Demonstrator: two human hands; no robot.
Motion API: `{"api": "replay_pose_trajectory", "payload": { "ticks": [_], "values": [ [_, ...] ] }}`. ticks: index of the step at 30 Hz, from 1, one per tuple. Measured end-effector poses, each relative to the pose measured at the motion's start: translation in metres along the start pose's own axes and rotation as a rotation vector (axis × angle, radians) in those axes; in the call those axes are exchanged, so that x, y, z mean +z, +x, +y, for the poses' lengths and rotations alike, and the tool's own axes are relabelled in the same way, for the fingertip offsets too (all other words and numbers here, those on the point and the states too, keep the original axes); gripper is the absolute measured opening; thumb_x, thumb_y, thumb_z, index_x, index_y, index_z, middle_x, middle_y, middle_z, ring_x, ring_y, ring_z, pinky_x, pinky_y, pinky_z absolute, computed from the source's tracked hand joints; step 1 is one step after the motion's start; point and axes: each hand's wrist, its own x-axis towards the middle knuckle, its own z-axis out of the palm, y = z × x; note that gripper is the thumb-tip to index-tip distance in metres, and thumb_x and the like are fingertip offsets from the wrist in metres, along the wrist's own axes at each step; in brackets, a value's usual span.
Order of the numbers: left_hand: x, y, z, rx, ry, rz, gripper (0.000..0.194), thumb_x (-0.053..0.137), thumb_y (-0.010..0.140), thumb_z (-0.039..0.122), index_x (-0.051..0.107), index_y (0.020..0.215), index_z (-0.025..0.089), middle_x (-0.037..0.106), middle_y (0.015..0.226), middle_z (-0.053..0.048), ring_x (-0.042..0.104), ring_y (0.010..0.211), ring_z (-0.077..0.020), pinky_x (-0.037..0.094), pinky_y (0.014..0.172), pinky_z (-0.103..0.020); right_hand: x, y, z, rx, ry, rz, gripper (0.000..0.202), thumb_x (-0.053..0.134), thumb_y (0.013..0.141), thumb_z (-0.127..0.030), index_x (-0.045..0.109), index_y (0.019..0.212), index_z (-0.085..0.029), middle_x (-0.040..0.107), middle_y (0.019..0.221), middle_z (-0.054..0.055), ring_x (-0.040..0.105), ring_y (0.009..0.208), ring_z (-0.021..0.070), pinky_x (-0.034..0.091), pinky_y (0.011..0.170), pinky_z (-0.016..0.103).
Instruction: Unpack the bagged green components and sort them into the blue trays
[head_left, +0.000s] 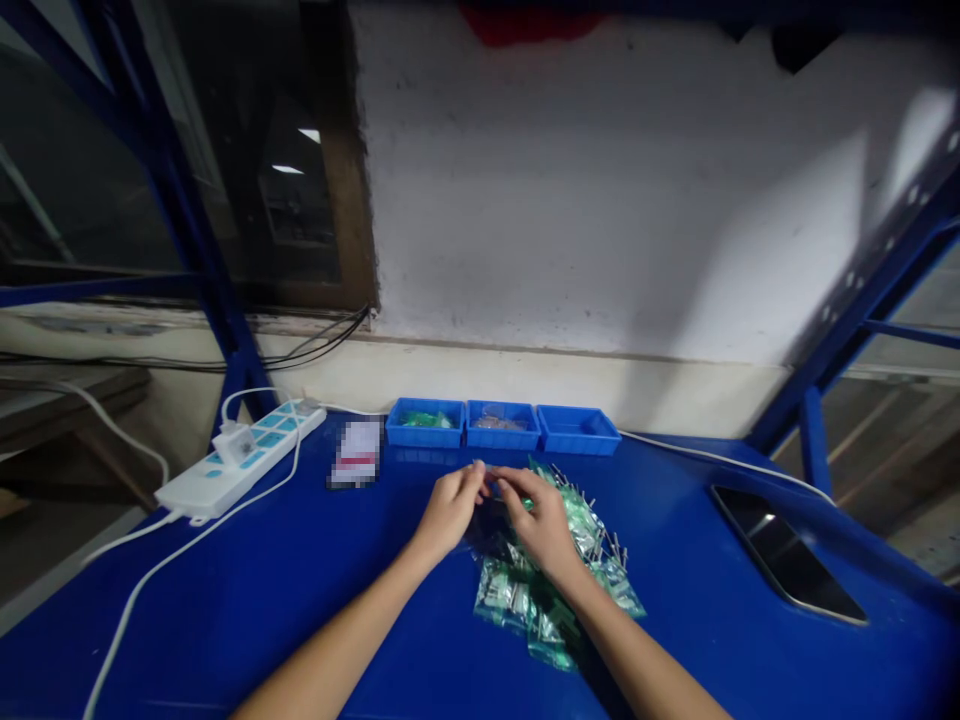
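My left hand (453, 503) and my right hand (538, 515) meet over the middle of the blue table (322, 590), fingertips pinched close together. Something small sits between them, too small and blurred to name. Just under and beside my right hand lies a pile of small green-tinted clear plastic bags (510, 592) with pale metal parts in them. Thin metal pins (616, 550) stick out along the pile's right side. My right forearm covers part of the pile.
Along the wall stand three blue bins: one with green bags (426, 430), one with brownish pieces (501, 422), one at the right (577, 432). A white power strip (240, 460) with cords lies left, a blurred-out packet (356, 452) beside the bins, a dark phone (787, 555) right.
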Motion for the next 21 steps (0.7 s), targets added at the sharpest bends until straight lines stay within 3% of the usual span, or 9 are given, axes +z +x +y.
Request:
{"api": "replay_pose_trajectory", "payload": {
  "ticks": [3, 6, 10, 14, 17, 21],
  "values": [
    [-0.003, 0.004, -0.004, -0.096, -0.150, 0.016, 0.046, 0.039, 0.087, 0.051, 0.063, 0.077, 0.013, 0.061, 0.065, -0.003, 0.056, 0.061, -0.0143, 0.040, 0.056, -0.024, 0.001, -0.003, -0.003, -0.109, -0.049, -0.026, 0.034, 0.045, 0.080, -0.013, 0.067, 0.105, -0.023, 0.066, 0.088, 0.007, 0.060, 0.081, 0.0198, 0.046, 0.076, 0.033],
    [-0.006, 0.005, -0.001, 0.007, -0.069, 0.054, 0.033, 0.049, 0.084, 0.043, 0.064, 0.084, 0.014, 0.064, 0.072, -0.003, 0.057, 0.066, -0.0148, 0.042, 0.061, -0.024, 0.002, -0.003, -0.003, -0.083, 0.013, -0.014, 0.039, 0.045, 0.073, -0.008, 0.068, 0.100, -0.023, 0.064, 0.099, 0.007, 0.058, 0.092, 0.0204, 0.047, 0.079, 0.033],
    [-0.007, 0.000, 0.008, 0.260, 0.196, 0.133, 0.023, 0.049, 0.087, 0.032, 0.066, 0.087, 0.018, 0.064, 0.085, -0.005, 0.058, 0.079, -0.0169, 0.045, 0.071, -0.027, 0.001, 0.001, 0.002, 0.121, 0.152, 0.058, 0.023, 0.049, 0.082, -0.027, 0.071, 0.087, -0.020, 0.061, 0.100, 0.009, 0.058, 0.094, 0.0213, 0.048, 0.074, 0.030],
    [-0.002, -0.006, 0.010, 0.458, 0.376, 0.071, 0.021, 0.047, 0.088, 0.025, 0.067, 0.090, 0.022, 0.061, 0.086, -0.005, 0.055, 0.086, -0.0172, 0.044, 0.080, -0.031, -0.001, 0.005, 0.005, 0.326, 0.357, 0.052, 0.042, 0.044, 0.085, -0.048, 0.070, 0.080, -0.015, 0.063, 0.076, 0.007, 0.058, 0.070, 0.0179, 0.046, 0.061, 0.026],
    [0.001, -0.009, 0.007, 0.470, 0.458, -0.002, 0.020, 0.048, 0.087, 0.020, 0.067, 0.092, 0.022, 0.061, 0.086, -0.005, 0.053, 0.085, -0.0173, 0.043, 0.081, -0.032, 0.000, 0.007, 0.006, 0.358, 0.404, 0.035, 0.038, 0.054, 0.079, -0.049, 0.070, 0.079, -0.014, 0.060, 0.061, 0.003, 0.052, 0.058, 0.0150, 0.042, 0.055, 0.025],
    [0.000, -0.009, 0.009, 0.374, 0.404, -0.053, 0.015, 0.052, 0.084, 0.023, 0.066, 0.090, 0.020, 0.062, 0.089, -0.005, 0.055, 0.088, -0.0186, 0.044, 0.080, -0.031, 0.002, 0.006, 0.008, 0.278, 0.293, 0.078, 0.032, 0.059, 0.077, -0.045, 0.072, 0.083, -0.015, 0.065, 0.071, 0.005, 0.058, 0.069, 0.0179, 0.045, 0.065, 0.028]
  ]
}}
